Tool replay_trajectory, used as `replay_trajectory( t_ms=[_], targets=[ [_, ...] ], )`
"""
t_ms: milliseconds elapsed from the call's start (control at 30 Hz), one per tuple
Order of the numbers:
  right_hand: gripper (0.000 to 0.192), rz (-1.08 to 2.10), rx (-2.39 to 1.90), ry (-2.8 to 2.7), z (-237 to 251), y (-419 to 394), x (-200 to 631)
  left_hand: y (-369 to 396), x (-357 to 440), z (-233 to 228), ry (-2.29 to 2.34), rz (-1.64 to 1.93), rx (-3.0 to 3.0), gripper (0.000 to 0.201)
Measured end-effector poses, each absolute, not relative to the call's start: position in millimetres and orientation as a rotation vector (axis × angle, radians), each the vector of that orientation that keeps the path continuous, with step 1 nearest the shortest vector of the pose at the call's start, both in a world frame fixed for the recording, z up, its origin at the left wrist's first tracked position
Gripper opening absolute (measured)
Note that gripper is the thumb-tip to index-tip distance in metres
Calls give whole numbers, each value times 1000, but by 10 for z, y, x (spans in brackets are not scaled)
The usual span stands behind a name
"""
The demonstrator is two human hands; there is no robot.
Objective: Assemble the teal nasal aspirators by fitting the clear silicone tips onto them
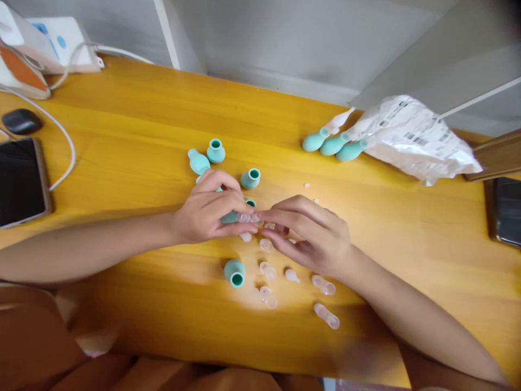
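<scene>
Near the middle of the table, my left hand [211,209] is closed, pinching a small clear plastic tube-like piece [247,218] between thumb and fingers. My right hand [311,233] meets the right end of that piece with its fingertips curled together; whatever is between them is too small to make out. Behind and under my left hand are teal rubber bulbs, one partly hidden. An open-mouthed teal bulb [251,178] stands just beyond the hands, another [235,272] lies nearer me. Several clear pieces [267,270] and a small whitish tip [291,275] lie below my right hand.
Three teal bulbs with whitish nozzles [334,144] lie at the back right, against a white plastic bag [419,138]. At left are a phone [22,182], a black mouse [21,121], a white cable and a power strip [67,46]. A dark device [504,209] sits at the right edge.
</scene>
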State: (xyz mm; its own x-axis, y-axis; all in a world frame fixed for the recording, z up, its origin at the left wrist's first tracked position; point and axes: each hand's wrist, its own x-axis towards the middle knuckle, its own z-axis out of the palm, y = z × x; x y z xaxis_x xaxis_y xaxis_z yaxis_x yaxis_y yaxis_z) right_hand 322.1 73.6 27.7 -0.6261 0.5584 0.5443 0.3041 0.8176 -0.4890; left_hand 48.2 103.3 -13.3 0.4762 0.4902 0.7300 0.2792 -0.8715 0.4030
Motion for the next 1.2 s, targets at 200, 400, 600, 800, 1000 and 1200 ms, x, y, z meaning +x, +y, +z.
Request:
replay_trajectory(
  t_ms=[200,400,600,800,1000,1200],
  targets=[
    [56,520,-669,-2246,257,722,3215,1031,486,-123,692,1353,2513,30],
    [45,540,-685,-2254,244,722,3213,1035,492,-119,698,1375,2498,32],
    [41,528,-658,-2279,257,726,3214,1033,477,-129,711,1368,2488,31],
    [44,556,-642,-2278,282,740,3224,1021,469,-135,759,1304,2477,36],
    [51,568,-772,-2167,317,739,3275,1039,484,-133,685,1387,2411,27],
    [34,474,-1012,-1917,523,765,3455,1035,464,-146,801,1341,2431,29]
  ],
)
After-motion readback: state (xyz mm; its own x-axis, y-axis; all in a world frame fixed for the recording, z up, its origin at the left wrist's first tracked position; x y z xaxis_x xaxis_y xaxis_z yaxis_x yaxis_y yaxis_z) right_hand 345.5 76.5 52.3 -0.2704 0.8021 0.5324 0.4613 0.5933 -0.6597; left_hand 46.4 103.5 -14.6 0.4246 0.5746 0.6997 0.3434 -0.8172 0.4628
